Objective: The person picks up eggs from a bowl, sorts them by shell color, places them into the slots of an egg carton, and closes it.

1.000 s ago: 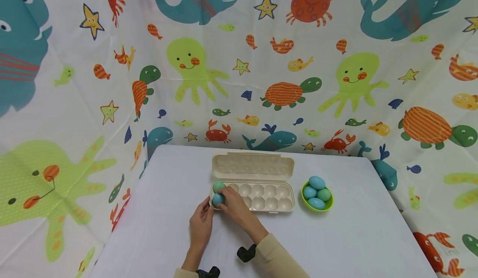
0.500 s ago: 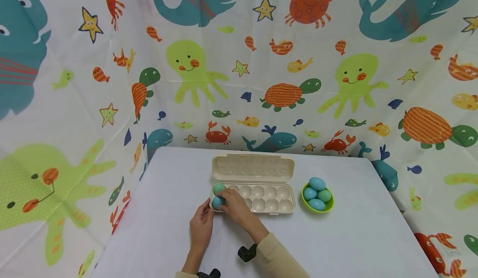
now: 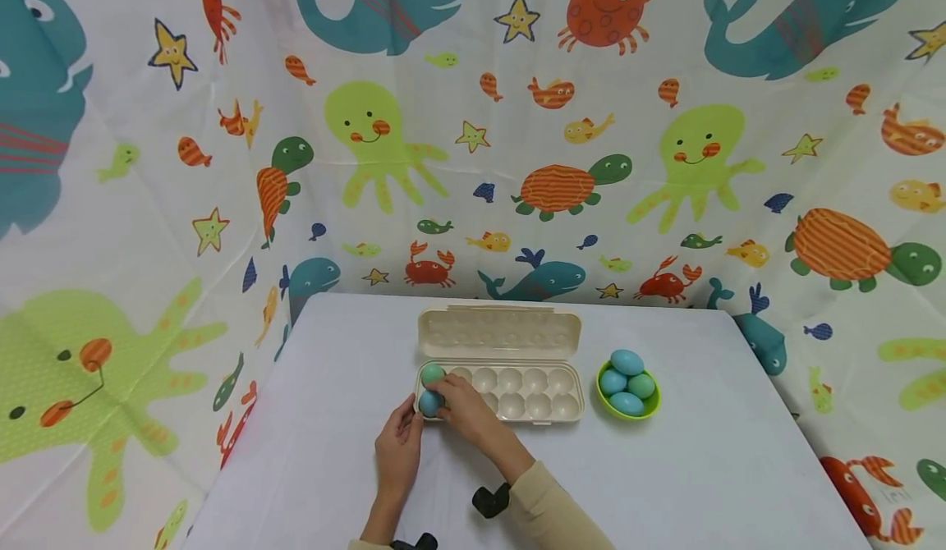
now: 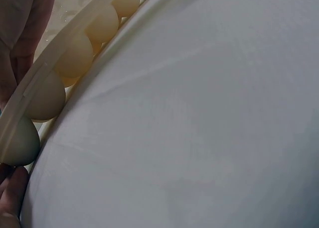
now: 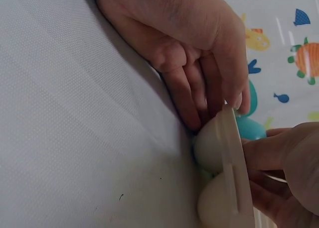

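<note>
A beige egg carton lies with its lid tipped back on the white table. In its leftmost cups sit a green egg at the back and a blue egg in front. Fingers of my right hand pinch the blue egg down in its cup. My left hand grips the carton's left end, thumb and index at the rim in the right wrist view. That view also has the blue egg between both hands. Along the carton, the left wrist view gives the cups' rounded undersides.
Right of the carton stands a lime-green bowl heaped with several blue and green eggs. A curtain printed with sea animals hangs behind and beside the white table.
Over the last second the blue egg and the right fingers settle slightly lower in the front-left cup. The left hand stays at the carton's end. The head view shifts a little.
</note>
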Tool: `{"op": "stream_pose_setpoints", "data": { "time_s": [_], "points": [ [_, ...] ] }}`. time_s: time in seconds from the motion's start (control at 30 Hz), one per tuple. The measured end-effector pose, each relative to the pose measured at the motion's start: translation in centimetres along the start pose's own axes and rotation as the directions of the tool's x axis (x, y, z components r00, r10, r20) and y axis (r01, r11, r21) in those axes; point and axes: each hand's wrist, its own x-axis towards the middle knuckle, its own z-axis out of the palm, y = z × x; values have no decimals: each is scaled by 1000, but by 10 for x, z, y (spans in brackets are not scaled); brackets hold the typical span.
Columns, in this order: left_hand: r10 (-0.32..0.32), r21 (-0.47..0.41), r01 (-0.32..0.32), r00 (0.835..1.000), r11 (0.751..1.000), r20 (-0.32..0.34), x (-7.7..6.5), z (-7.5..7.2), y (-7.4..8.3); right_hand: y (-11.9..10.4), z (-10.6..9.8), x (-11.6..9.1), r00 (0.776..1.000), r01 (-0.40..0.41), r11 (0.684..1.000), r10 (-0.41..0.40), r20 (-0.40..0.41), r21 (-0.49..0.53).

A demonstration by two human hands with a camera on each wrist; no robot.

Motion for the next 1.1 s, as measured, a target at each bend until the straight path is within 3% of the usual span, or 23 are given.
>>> {"op": "stream_pose_setpoints", "data": {
  "time_s": [0.27, 0.43, 0.53, 0.63, 0.9, 1.1],
  "points": [
    [4, 2, -4, 1000, 1000, -10, -1, 2, 3, 1, -10, -8, 999, 23, 1000, -22, -36, 11],
    [45, 41, -45, 999, 998, -12, -3, 1, 22, 4, -22, -14, 993, 62, 998, -63, -100, -11],
    [46, 45, -46, 999, 998, 1, -4, -1, 33, 8, -27, -19, 993, 40, 999, -44, -113, -32],
    [38, 33, -38, 999, 999, 1, -4, -2, 35, 11, -33, -23, 992, 15, 998, -23, -126, -63],
    [26, 45, -25, 1000, 999, -15, 2, 2, -4, 24, -52, -35, 975, -9, 983, -32, -219, -181],
    [31, 37, -30, 1000, 999, -3, 3, 0, -7, 39, -73, -45, 956, -67, 981, 10, -294, -184]
  ]
}}
